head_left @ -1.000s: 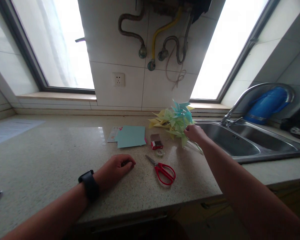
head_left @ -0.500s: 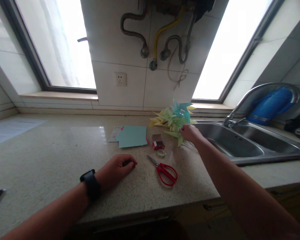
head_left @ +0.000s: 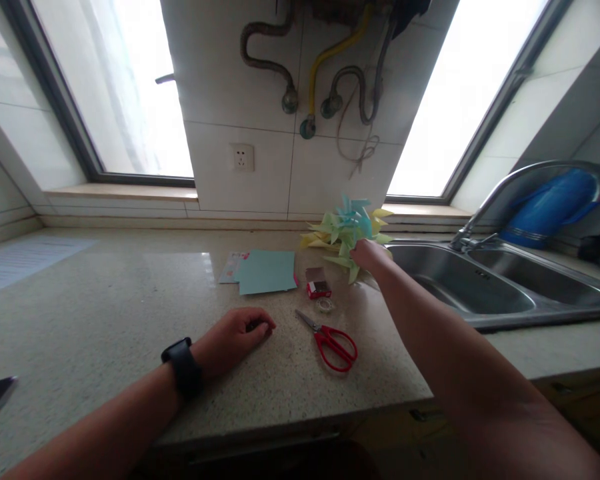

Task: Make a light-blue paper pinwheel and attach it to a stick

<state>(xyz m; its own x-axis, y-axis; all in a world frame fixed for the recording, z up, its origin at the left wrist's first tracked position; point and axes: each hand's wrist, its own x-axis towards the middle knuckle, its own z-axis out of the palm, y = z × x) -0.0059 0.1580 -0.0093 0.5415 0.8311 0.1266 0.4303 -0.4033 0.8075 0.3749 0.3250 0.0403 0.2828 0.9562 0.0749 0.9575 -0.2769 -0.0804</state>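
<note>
Two hands: the left hand (head_left: 237,339) rests on the counter (head_left: 130,300), fingers loosely curled; the right hand (head_left: 373,256) bunches its fingers at paper pinwheels (head_left: 353,228), grip impossible to tell.

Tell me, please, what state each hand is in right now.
Left hand: open, loosely curled on the counter, nothing visible in it.
Right hand: closed, apparently holding paper pinwheels, its grip partly hidden.

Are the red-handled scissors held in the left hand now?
No, the scissors lie on the counter, with a gap between them and the left hand.
</note>
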